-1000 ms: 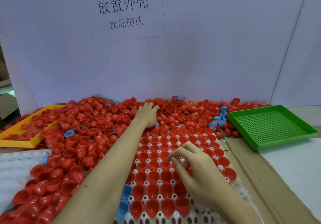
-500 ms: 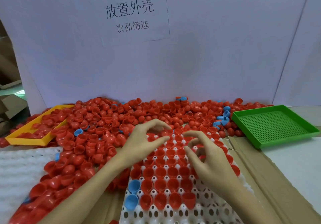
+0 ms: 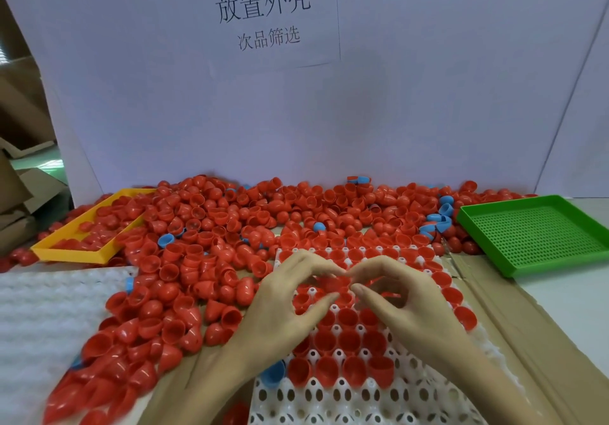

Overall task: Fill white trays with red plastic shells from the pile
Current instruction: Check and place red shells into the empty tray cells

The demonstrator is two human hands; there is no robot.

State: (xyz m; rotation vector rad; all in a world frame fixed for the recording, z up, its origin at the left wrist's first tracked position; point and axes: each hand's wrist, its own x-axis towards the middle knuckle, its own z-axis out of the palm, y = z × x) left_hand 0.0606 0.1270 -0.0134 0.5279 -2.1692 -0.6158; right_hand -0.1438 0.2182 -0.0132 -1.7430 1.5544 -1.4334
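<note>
A white tray [image 3: 329, 401] with round cells lies in front of me, several rows filled with red shells [image 3: 349, 342]. A big pile of loose red shells [image 3: 230, 220] spreads behind it and to its left. My left hand [image 3: 286, 306] and my right hand [image 3: 408, 302] meet fingertip to fingertip over the tray's upper rows. Between them is one blurred red shell [image 3: 331, 283], pinched by the index finger and thumb of each hand. The tray's nearest rows are bare.
A yellow tray [image 3: 72, 255] with red shells sits at the back left, a green perforated tray [image 3: 534, 236] at the right. White foam sheet [image 3: 49, 319] lies at the left. A few blue shells [image 3: 273, 373] are mixed in. A white board stands behind.
My left hand came back from the far pile to the tray. My right hand moved up the tray, and both hands closed together on a shell.
</note>
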